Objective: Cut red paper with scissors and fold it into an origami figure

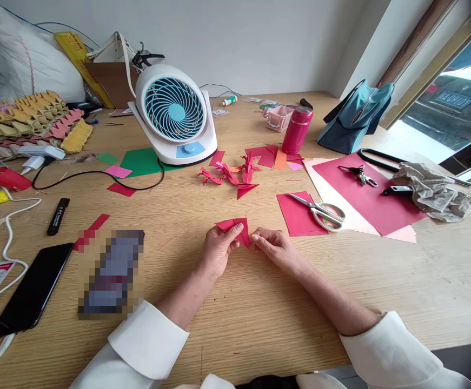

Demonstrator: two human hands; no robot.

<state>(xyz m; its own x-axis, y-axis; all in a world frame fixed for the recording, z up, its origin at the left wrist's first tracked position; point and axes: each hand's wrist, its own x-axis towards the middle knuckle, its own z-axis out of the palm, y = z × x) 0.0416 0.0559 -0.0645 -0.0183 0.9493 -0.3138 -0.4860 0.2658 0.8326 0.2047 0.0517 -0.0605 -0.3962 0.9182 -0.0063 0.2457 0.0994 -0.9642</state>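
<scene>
Between thumb and fingers, my left hand [218,249] grips a piece of red paper [243,235] folded into pointed layers, held just above the wooden table. My right hand [274,248] is closed in a pinch at the paper's right edge; the fingers partly hide what they grip there. Beyond my hands lie several folded red paper figures [227,174] with thin points, like cranes, and a red folded triangle [246,189]. To the right, white-handled scissors [327,215] rest across a stack of red paper squares [294,216].
A white fan [174,108] stands at the back left, its cable curving over the table. A pink flask [297,130], a teal bag [355,119] and large red sheets [340,183] are right. Left lie a black phone [34,289], a marker [58,216] and egg trays [20,127].
</scene>
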